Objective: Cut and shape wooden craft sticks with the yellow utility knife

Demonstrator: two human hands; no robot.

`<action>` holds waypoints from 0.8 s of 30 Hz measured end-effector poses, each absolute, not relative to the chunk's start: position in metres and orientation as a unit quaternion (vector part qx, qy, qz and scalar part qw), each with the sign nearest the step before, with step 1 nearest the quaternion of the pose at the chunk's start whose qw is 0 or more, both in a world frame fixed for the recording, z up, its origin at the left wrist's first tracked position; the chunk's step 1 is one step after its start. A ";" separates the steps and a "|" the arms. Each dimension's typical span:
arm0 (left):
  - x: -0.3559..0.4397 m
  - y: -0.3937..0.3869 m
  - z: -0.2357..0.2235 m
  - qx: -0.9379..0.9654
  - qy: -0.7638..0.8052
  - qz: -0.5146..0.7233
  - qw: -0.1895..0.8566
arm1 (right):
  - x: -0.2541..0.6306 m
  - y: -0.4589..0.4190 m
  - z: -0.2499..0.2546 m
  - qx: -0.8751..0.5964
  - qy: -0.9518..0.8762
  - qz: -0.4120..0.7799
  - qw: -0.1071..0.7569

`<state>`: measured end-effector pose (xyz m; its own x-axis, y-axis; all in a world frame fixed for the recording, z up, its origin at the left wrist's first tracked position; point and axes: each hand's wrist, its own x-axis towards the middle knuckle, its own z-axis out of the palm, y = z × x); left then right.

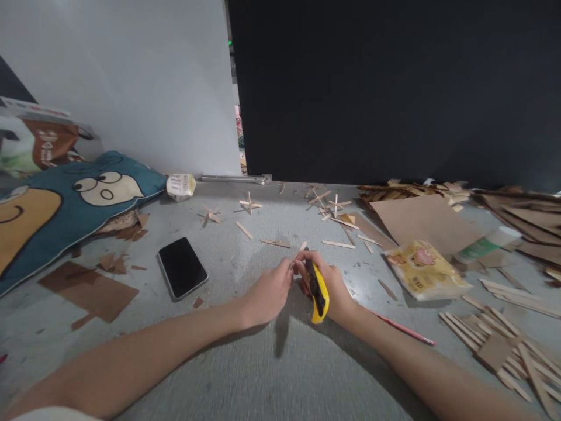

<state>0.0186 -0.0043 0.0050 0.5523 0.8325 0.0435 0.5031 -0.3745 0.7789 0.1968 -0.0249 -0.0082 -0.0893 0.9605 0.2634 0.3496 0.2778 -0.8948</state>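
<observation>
My right hand [331,283] is closed around a yellow and black utility knife [323,289], its rear end pointing toward me. My left hand [270,289] meets it at the fingertips, pinching a small pale wooden stick [302,247] whose tip shows just beyond the fingers. The knife's blade is hidden by my fingers. Beyond my hands lie flat wooden sticks [338,244], and crossed-stick pieces [250,203] stand upright farther back.
A phone [182,268] and cardboard scraps [90,290] lie at left, near a blue cartoon cushion [118,190]. To the right are a tissue pack [425,270], a glue stick [487,244], a red pencil [405,330] and a stick pile [504,345]. A black panel [394,88] stands behind.
</observation>
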 end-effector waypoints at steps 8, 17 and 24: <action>0.018 -0.001 -0.001 0.762 0.397 0.288 0.422 | 0.192 -0.024 -0.013 -0.506 -0.648 0.315 0.474; 0.017 0.001 0.000 0.731 0.373 0.323 0.472 | 0.198 -0.033 0.001 -0.443 -0.726 0.091 0.518; 0.014 -0.002 0.003 0.744 0.391 0.325 0.432 | 0.195 -0.039 0.002 -0.405 -0.729 0.084 0.546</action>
<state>0.0141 -0.0023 0.0034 0.4819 0.8640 0.1462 0.3013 -0.3201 0.8982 0.1948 -0.0395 0.0019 -0.0757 0.6823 0.7271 0.4991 0.6572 -0.5648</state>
